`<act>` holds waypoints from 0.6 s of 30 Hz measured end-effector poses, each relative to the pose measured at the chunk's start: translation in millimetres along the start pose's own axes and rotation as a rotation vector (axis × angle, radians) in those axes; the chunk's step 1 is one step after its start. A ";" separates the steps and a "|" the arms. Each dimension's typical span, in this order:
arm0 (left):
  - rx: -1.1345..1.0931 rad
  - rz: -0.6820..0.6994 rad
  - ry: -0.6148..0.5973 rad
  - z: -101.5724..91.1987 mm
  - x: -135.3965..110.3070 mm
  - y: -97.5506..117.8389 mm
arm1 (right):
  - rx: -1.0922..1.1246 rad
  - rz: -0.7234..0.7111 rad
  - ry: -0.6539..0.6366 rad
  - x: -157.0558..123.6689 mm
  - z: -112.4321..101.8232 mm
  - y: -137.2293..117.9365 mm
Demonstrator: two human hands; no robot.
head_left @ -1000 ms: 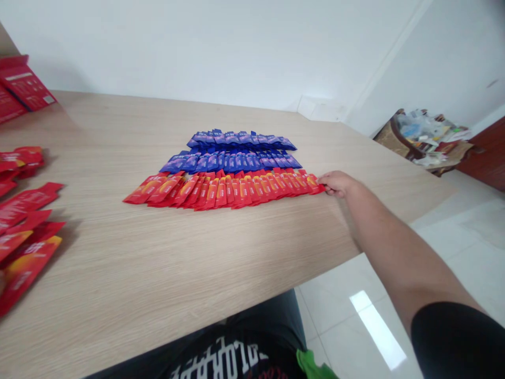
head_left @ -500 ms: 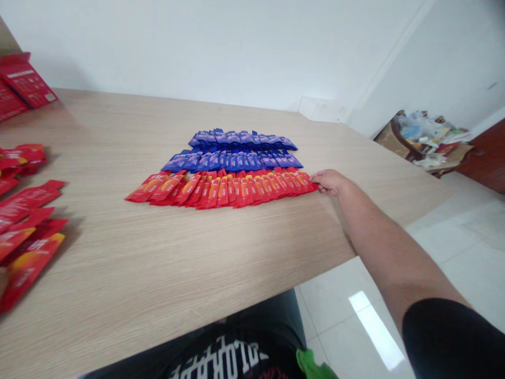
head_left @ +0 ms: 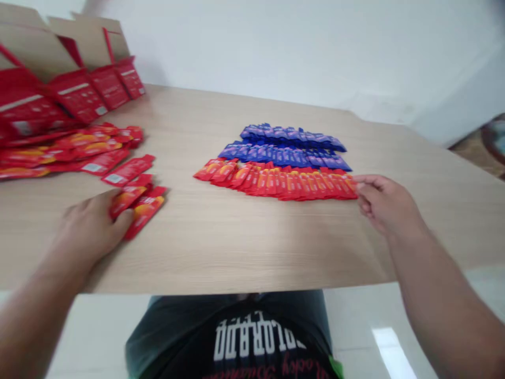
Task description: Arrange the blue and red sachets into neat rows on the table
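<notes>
My left hand (head_left: 92, 223) is closed on a couple of red sachets (head_left: 148, 208) with yellow-orange prints, at the near end of a loose line of them. On the right, my right hand (head_left: 384, 202) has its index finger and thumb pinched at the right end of a row of overlapping red sachets (head_left: 272, 181); blur softens the fingertips. Two rows of blue-purple sachets lie behind that row, a nearer one (head_left: 276, 155) and a farther one (head_left: 292, 135).
Open red cartons (head_left: 79, 95) with raised brown flaps stand at the back left. A heap of red sachets (head_left: 94, 145) lies before them. The wooden table (head_left: 236, 247) meets a white wall (head_left: 256, 52) behind. A cluttered brown piece of furniture (head_left: 493, 142) shows at far right.
The view has swung left, bringing my left hand and the cartons into sight. My right hand stays at the right end of the red row.
</notes>
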State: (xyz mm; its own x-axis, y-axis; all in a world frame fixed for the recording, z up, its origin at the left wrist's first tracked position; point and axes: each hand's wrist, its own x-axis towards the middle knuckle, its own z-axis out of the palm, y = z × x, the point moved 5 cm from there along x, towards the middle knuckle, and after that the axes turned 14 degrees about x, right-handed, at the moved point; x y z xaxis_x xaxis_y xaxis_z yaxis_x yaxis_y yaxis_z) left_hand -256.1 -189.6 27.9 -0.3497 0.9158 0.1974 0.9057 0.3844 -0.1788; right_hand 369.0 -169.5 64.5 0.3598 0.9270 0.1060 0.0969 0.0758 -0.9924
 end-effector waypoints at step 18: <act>-0.131 0.059 0.156 1.3 -28.3 -4.3 | 0.229 0.659 -0.785 -176.7 433.5 4.1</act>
State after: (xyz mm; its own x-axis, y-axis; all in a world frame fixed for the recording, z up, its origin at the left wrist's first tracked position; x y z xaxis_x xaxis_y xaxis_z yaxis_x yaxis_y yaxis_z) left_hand -250.5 -217.0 21.8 -0.2635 0.9032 0.3388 0.9504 0.3032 -0.0692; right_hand -96.5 -173.7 14.7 -0.4332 0.7815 -0.4489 -0.1066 -0.5390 -0.8355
